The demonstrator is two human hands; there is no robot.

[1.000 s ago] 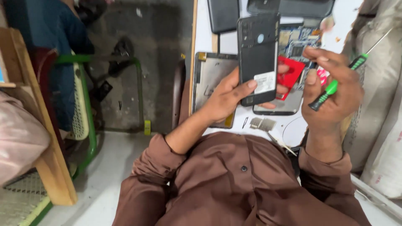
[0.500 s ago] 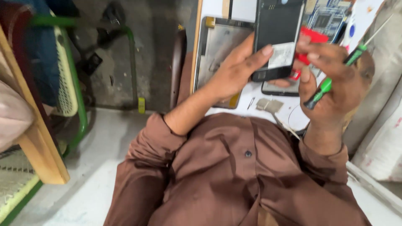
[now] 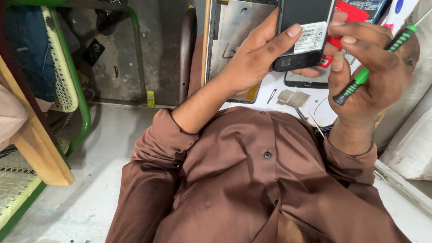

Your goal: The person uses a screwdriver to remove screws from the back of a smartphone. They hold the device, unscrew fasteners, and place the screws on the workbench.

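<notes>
Two hands work over the counter (image 3: pixel 274 90): left hand (image 3: pixel 256 58) clasps one black phone (image 3: pixel 303 31), right hand (image 3: pixel 378 67) closed around one green screwdriver (image 3: pixel 375 63). Two metal shields (image 3: pixel 293 97) lie below.

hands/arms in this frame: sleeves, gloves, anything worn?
Both arms wear long brown sleeves of a buttoned shirt, bunched in folds. The left sleeve is pushed up to mid-forearm; the right sleeve ends in a cuff at the wrist. The left hand and right hand are bare: no gloves, rings or watch visible. Fingers look smudged with dark grime.

White label (image 3: pixel 311 38) – on black phone (image 3: pixel 302 27).
</notes>
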